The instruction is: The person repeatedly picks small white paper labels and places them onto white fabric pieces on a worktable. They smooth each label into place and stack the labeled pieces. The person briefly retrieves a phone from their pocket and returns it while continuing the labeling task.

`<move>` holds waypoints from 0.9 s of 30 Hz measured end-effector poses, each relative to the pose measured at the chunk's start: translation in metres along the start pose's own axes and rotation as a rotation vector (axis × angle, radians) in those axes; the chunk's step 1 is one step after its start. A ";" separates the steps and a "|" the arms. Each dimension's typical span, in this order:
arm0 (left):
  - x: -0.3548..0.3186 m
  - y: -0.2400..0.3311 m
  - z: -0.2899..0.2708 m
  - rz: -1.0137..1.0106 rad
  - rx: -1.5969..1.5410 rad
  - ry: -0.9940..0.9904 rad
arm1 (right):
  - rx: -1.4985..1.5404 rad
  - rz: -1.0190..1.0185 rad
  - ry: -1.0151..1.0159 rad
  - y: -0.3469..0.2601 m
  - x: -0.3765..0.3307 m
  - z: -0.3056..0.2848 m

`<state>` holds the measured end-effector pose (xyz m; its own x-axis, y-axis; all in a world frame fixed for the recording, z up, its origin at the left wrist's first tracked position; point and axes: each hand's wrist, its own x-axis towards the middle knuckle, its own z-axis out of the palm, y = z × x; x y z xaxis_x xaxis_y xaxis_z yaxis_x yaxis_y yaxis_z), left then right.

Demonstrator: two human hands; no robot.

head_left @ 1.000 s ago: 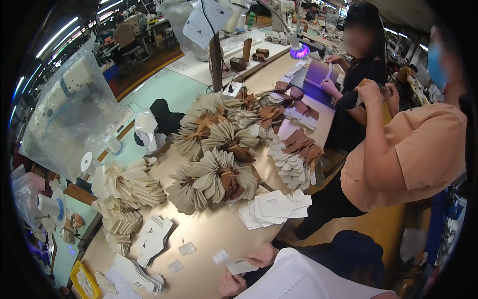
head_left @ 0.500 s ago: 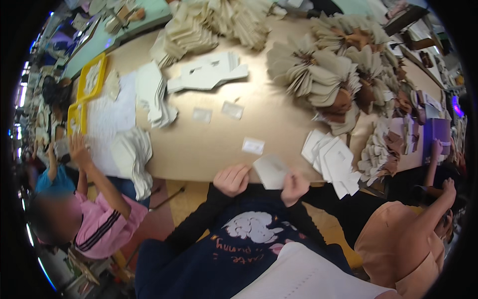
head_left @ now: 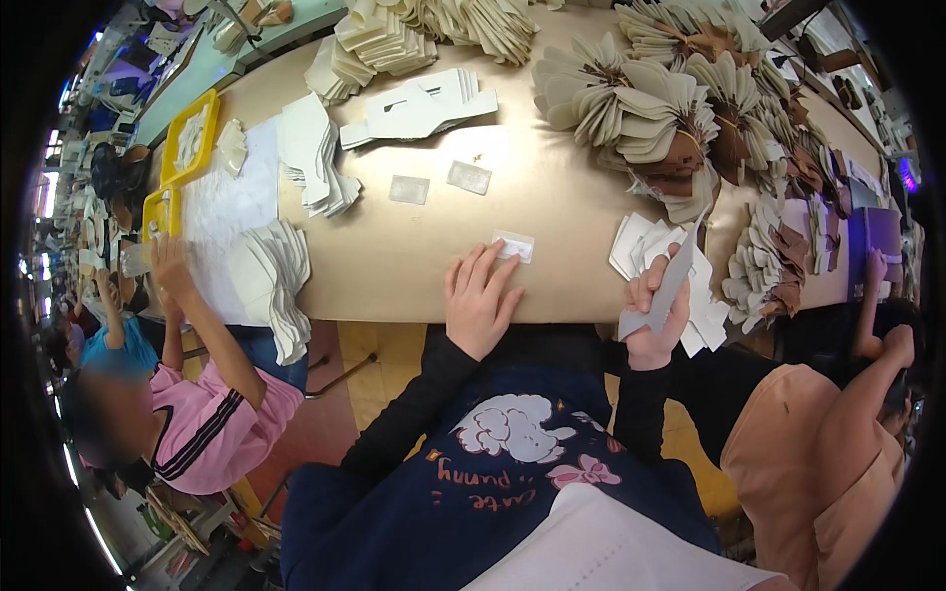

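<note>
My left hand (head_left: 480,300) lies palm down with its fingers spread, and its fingertips rest on a small white rectangular tag (head_left: 513,246) on the table. Further off lie two small clear rectangular pieces, one (head_left: 408,189) left of the other (head_left: 469,177). In my right hand (head_left: 650,340) a thin, pale grey flat cut piece (head_left: 672,288) stands tilted on edge, gripped between thumb and fingers. Right behind that hand, a loose fan of white cut pieces (head_left: 636,241) lies near the table's front edge.
Several stacks of pale cut pieces (head_left: 315,158) stand at left. Bundles of cream and brown pieces (head_left: 631,108) fill the right. Yellow trays (head_left: 211,138) sit at far left. Co-workers sit on both sides, one in a pink shirt (head_left: 227,433).
The pale piece, earlier low between both hands, has gone right and up in my right hand. My left hand has opened and reached forward onto the small tag.
</note>
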<state>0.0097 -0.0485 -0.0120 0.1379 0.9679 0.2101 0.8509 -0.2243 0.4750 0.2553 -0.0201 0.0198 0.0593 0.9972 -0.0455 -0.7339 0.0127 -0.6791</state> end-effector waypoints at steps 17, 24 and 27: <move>0.057 -0.019 -0.010 -0.074 -0.273 -0.196 | -0.319 0.150 0.188 0.020 -0.001 0.024; 0.061 0.003 -0.040 -0.524 -1.228 -0.133 | -1.062 -0.144 -0.134 0.033 -0.002 0.060; 0.061 0.027 -0.045 -0.512 -1.532 -0.087 | -0.937 -0.070 -0.202 0.044 -0.004 0.075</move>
<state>0.0187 -0.0002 0.0520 0.0857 0.9640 -0.2516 -0.4572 0.2624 0.8497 0.1717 -0.0180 0.0453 -0.0995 0.9914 0.0846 0.1112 0.0956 -0.9892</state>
